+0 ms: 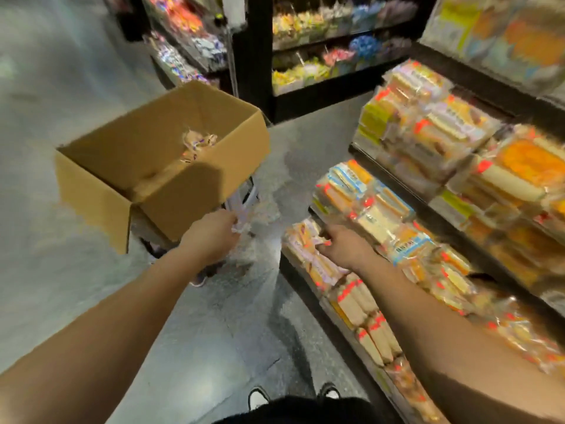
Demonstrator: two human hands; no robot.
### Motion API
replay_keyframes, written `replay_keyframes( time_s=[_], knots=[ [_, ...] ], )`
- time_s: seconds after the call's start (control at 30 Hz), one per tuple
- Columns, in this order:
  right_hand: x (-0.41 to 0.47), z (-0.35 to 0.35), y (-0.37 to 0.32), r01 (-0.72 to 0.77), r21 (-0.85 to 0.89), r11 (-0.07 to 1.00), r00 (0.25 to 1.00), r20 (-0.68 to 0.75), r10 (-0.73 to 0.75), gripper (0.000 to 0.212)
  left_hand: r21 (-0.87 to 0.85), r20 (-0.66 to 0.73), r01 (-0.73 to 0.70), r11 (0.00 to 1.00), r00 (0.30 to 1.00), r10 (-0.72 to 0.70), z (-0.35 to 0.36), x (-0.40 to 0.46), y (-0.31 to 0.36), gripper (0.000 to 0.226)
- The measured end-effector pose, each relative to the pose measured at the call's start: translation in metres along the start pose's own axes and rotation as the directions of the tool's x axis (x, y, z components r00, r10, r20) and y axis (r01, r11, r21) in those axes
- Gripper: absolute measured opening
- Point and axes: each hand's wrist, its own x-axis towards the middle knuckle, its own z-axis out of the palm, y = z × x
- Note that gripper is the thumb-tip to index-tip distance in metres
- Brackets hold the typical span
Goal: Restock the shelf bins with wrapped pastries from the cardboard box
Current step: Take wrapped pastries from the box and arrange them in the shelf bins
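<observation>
Wrapped pastries [198, 141], just a few, lie at the bottom of the cardboard box [171, 166], up ahead and a touch left of my left hand [212, 237], which is curled on clear wrapping by the box's near corner; too blurred to say what's inside. My right hand [342, 244] is down on the front shelf bin [315, 255], fingers bent around a packet there, pressing or pinching, I can't tell. The left is plainly nearer the box, so I reckon the next reach up over that near wall belongs to it.

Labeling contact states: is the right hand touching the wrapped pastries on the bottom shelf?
Touching. The head view shows the right hand with its fingertips pressed onto the clear-wrapped pale pastries at the front of the bottom shelf, no gap visible.
</observation>
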Motion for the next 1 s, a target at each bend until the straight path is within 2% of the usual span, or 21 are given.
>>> replay_keyframes(
  time_s=[0.1, 0.23, 0.37, 0.47, 0.63, 0.7, 0.83, 1.0],
  knots=[
    [0.040, -0.004, -0.047, 0.109, -0.046, 0.993, 0.993, 0.051, -0.107, 0.038, 0.071, -0.023, 0.064, 0.995, 0.998, -0.063, -0.015, 0.009, -0.051, 0.009],
    [0.097, -0.004, -0.104, 0.198, -0.067, 0.978, 0.977, 0.101, -0.190, 0.040, 0.118, -0.012, 0.153, 0.981, 0.988, -0.153, -0.029, 0.028, -0.116, 0.029],
    [0.158, -0.002, -0.161, 0.283, -0.053, 0.958, 0.953, 0.127, -0.274, 0.033, 0.114, -0.014, 0.225, 0.968, 0.974, -0.224, -0.048, 0.058, -0.170, 0.023],
    [0.209, -0.006, -0.203, 0.325, -0.028, 0.945, 0.939, 0.127, -0.319, 0.033, 0.136, -0.001, 0.253, 0.958, 0.967, -0.255, -0.066, 0.097, -0.211, 0.015],
    [0.306, -0.016, -0.262, 0.344, -0.021, 0.939, 0.929, 0.148, -0.338, 0.031, 0.182, 0.025, 0.292, 0.939, 0.953, -0.301, -0.093, 0.177, -0.278, 0.029],
    [0.339, -0.020, -0.282, 0.358, -0.032, 0.933, 0.923, 0.166, -0.349, 0.031, 0.173, 0.064, 0.296, 0.939, 0.948, -0.311, -0.095, 0.204, -0.301, 0.030],
    [0.391, -0.021, -0.315, 0.337, -0.085, 0.938, 0.923, 0.226, -0.311, 0.047, 0.129, 0.196, 0.316, 0.940, 0.921, -0.337, -0.082, 0.245, -0.346, 0.030],
    [0.449, -0.002, -0.337, 0.280, -0.149, 0.948, 0.925, 0.307, -0.224, 0.045, 0.082, 0.365, 0.333, 0.939, 0.867, -0.340, -0.059, 0.289, -0.388, 0.036]
  ],
)
